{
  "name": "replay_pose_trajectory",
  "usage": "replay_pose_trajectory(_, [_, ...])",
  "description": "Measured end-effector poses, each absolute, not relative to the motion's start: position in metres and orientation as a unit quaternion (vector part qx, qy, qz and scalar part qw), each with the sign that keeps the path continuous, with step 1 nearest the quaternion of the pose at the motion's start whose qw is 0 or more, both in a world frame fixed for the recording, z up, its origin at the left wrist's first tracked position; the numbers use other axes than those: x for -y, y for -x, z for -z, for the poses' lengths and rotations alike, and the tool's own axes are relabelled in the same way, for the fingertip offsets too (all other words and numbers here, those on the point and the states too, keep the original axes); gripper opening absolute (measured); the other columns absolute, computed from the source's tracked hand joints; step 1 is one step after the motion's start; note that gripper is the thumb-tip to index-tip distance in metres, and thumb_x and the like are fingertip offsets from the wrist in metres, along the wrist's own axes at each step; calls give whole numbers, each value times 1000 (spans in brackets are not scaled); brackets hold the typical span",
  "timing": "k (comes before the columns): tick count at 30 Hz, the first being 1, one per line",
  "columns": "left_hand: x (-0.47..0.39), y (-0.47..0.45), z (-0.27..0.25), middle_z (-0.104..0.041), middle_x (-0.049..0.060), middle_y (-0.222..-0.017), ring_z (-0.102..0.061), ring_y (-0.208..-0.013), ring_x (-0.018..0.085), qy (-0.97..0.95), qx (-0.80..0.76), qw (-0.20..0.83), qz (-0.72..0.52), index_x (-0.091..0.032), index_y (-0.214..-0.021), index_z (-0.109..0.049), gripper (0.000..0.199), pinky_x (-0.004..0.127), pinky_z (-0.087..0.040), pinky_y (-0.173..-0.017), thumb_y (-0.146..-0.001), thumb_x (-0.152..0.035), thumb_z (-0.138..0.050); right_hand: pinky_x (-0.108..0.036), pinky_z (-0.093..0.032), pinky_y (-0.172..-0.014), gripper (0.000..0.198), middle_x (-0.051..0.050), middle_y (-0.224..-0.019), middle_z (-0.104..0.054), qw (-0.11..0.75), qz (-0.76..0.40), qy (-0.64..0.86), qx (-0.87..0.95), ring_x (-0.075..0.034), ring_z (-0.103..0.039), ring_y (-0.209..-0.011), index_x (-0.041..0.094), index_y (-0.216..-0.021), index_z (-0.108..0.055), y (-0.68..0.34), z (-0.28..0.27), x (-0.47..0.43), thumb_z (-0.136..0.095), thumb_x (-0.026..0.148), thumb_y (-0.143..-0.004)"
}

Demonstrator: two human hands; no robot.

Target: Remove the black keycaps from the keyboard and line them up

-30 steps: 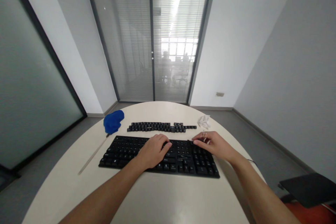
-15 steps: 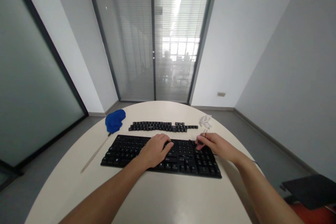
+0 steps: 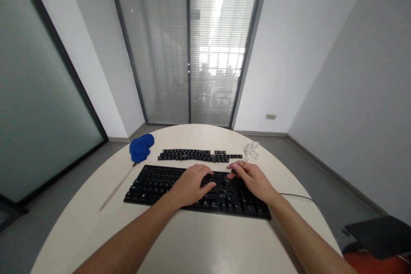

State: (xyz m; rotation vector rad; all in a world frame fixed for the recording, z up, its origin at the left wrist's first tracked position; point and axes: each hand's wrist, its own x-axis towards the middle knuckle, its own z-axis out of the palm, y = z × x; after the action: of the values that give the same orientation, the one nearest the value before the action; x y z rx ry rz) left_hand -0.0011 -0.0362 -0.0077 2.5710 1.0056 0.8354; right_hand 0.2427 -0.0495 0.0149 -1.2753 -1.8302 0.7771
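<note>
Two bare hands of ours are at the black keyboard, which lies crosswise on the pale rounded table. We rest our left hand over its middle, fingers loosely curved, the thumb standing apart, with nothing that we can see gripped between them. Our right hand is above the right part of the keyboard, its thumb and forefinger pressed together on a small dark tool; thin prongs point from it down toward the keys, and whether they touch any we cannot tell. Just beyond the keyboard we have loose black keycaps lined up in uneven rows, their markings too small for us to read. To the right of those rows sits a crumpled white tissue. Near the far left edge we see a bunched blue cloth, and a slim pale stick with a dark end slants from beside it toward us. A dark cable crosses the table at right. Ahead of us, glass panels with blinds stand behind the table.
</note>
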Motion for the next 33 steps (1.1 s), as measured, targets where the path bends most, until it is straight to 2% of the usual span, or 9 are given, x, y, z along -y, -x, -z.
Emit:
replay_pose_trajectory(7, [36, 3, 6, -69, 6, -104, -60, -101, 23, -889, -323, 152, -287, -21, -102, -64, 18, 38, -45, -94, -89, -33, -65, -33, -51, -82, 40, -4, -87, -76, 385, -307, 484, 723, -23, -71, -84, 23, -99, -73, -208, -11, 61, -46, 53, -96])
replay_pose_trajectory(14, [32, 3, 10, -70, 5, -104, -61, -101, 22, -887, -325, 163, -284, -21, -103, -66, 17, 37, -45, -93, -92, -34, -61, -35, -51, -88, 40, -6, -102, -74, 366, -326, 465, 738, -23, -70, -91, 22, -105, -71, -213, -12, 58, -47, 52, -96])
replay_pose_trajectory(20, [33, 3, 8, -70, 5, -104, -62, -100, 22, -891, -313, 159, -287, -22, -104, -66, 19, 37, -44, -93, -93, -36, -60, -36, -50, -89, 43, -5, -90, -74, 374, -361, 450, 726, -22, -68, -89, 20, -108, -70, -218, -7, 54, -47, 54, -96])
replay_pose_trajectory(33, [37, 3, 5, -69, 4, -105, -61, -100, 21, -904, -293, 123, -286, -21, -106, -64, 15, 35, -44, -93, -93, -29, -60, -34, -48, -87, 41, -4, -86, -73, 371, -387, 442, 719, -21, -68, -86, 19, -107, -69, -217, -7, 54, -48, 53, -96])
